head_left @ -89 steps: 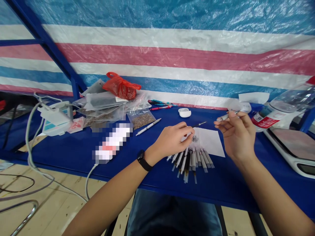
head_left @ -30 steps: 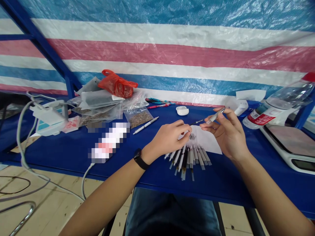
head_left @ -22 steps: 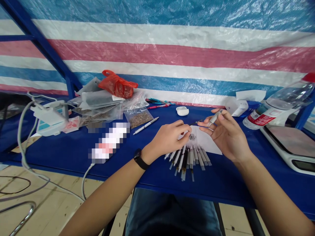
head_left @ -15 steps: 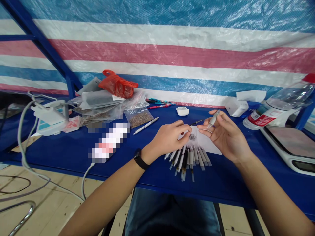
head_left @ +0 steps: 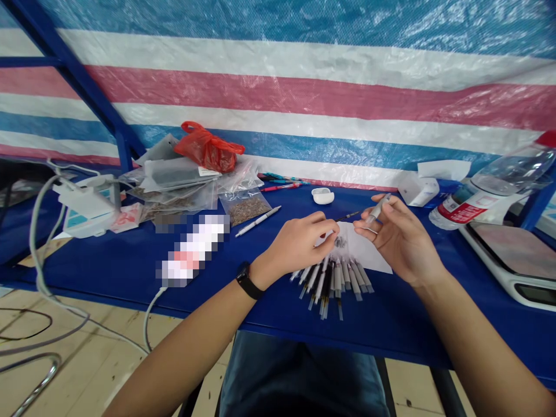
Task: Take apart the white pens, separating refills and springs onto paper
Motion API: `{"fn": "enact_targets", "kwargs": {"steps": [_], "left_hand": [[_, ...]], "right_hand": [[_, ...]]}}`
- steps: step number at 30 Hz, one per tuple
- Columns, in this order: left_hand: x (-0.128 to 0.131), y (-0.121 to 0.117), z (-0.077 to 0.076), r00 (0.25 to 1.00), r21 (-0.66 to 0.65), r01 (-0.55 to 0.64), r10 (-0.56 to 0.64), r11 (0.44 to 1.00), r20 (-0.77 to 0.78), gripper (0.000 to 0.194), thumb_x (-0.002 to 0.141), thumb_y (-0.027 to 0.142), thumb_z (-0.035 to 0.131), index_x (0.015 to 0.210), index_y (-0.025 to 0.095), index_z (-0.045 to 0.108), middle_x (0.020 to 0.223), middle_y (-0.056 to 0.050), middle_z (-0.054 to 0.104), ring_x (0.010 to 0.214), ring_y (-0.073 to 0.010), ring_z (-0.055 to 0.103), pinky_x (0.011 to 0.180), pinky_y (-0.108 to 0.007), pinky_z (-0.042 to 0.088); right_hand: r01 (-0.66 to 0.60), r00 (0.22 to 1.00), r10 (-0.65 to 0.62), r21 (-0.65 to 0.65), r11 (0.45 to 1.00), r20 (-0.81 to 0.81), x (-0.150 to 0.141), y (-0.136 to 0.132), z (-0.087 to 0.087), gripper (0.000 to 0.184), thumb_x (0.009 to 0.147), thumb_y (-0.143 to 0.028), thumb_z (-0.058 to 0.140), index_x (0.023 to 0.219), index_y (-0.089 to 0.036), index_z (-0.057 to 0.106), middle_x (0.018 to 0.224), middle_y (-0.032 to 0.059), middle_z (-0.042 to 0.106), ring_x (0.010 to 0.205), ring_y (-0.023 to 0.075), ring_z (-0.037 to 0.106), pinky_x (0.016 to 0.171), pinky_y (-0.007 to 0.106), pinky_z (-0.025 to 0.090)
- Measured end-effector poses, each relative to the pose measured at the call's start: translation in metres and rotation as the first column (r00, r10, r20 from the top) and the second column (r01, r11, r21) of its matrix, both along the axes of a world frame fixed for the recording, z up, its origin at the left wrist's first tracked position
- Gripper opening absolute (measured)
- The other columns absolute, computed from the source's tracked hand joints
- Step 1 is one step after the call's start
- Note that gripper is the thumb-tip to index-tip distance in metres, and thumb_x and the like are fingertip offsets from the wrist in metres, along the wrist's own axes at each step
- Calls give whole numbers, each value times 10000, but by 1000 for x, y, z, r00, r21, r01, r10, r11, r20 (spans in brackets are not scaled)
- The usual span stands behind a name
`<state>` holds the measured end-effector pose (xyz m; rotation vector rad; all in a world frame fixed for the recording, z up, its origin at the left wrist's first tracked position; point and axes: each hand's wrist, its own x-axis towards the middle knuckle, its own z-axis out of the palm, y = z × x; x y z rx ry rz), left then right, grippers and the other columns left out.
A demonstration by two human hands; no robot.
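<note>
My left hand point(head_left: 299, 243) is closed in a pinch on a thin dark pen refill point(head_left: 346, 217) whose tip points right. My right hand point(head_left: 402, 240) grips a short grey pen barrel piece point(head_left: 377, 209) between thumb and fingers, its end close to the refill's tip. Both hands hover over a white paper sheet point(head_left: 369, 252) bearing a small heap of tiny springs point(head_left: 339, 241). In front of the sheet lies a fan of several pens point(head_left: 333, 282) on the blue table point(head_left: 121, 260).
A white pen point(head_left: 258, 221), a small white case point(head_left: 323, 196) and coloured pens point(head_left: 282, 184) lie farther back. Plastic bags point(head_left: 182, 185) and a red bag point(head_left: 208, 149) sit at left with a charger point(head_left: 84, 202). A bottle point(head_left: 495, 191) and scale point(head_left: 512, 255) stand right.
My right hand came down and left from its raised position, turning the grey barrel piece and bringing it up to the refill's tip. My left hand has barely moved.
</note>
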<state>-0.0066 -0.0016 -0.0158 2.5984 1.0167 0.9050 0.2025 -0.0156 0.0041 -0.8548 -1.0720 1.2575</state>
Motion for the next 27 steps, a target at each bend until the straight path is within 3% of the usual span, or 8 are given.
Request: {"fn": "enact_targets", "kwargs": {"steps": [7, 27], "left_hand": [[1, 2, -1, 1000, 8, 13, -13, 1000, 27, 213, 1007, 250, 486, 974, 196, 690, 847, -4, 607, 619, -106, 534, 605, -251, 384], [1, 1, -1, 998, -2, 45, -45, 999, 49, 225, 1015, 252, 482, 959, 190, 690, 844, -1, 606, 599, -95, 514, 596, -242, 371]], "right_hand": [[86, 995, -87, -36, 996, -50, 1, 1, 0, 394, 648, -381, 953, 887, -272, 659, 764, -73, 756, 716, 117, 770, 729, 215, 638], [138, 989, -141, -76, 988, -36, 0, 0, 4, 386, 556, -442, 990, 748, -272, 701, 744, -58, 738, 751, 123, 745, 768, 235, 606]]}}
